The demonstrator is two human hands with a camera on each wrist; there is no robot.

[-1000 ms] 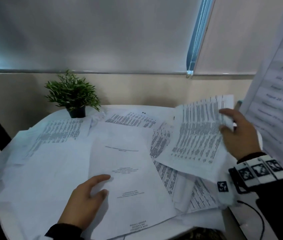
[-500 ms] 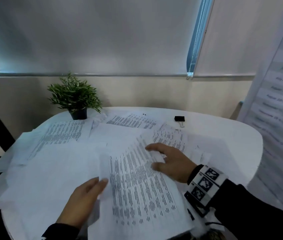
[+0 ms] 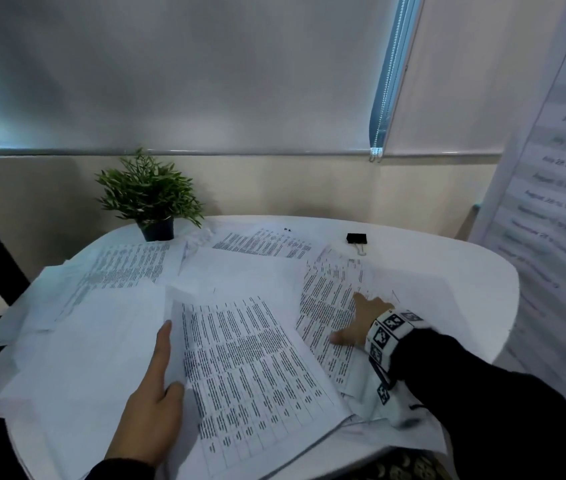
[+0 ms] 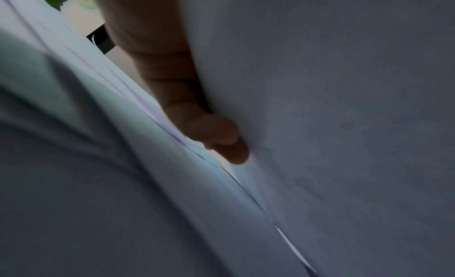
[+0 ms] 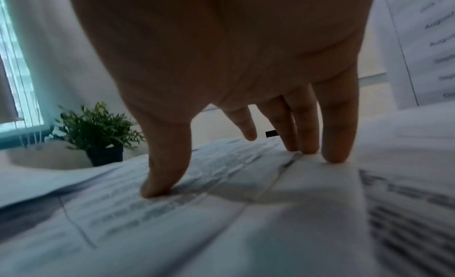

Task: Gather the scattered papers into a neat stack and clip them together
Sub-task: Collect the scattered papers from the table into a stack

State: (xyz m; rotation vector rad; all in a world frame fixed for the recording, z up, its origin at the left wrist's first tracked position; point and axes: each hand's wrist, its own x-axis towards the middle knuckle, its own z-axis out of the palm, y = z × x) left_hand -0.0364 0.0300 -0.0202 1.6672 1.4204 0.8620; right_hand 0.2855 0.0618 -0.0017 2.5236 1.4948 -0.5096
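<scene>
Printed and blank papers (image 3: 108,282) lie scattered over the round white table (image 3: 465,271). A printed sheet (image 3: 250,368) tops the pile near me. My left hand (image 3: 156,393) grips its left edge, thumb on top and index finger along the edge; in the left wrist view a finger (image 4: 172,76) lies against paper. My right hand (image 3: 361,320) rests with spread fingers on another printed sheet (image 3: 326,292) to the right; its fingertips (image 5: 333,158) press the paper. A black binder clip (image 3: 356,238) sits apart at the far side, also in the right wrist view (image 5: 270,133).
A small potted plant (image 3: 151,199) stands at the table's far left edge, also seen as a plant (image 5: 98,129) from the right wrist. A tall printed banner (image 3: 558,202) hangs at the right. Window blinds and a wall are behind the table.
My right hand brought the printed sheet from the right onto the near pile, let it go, and moved right onto another sheet. The binder clip came into view.
</scene>
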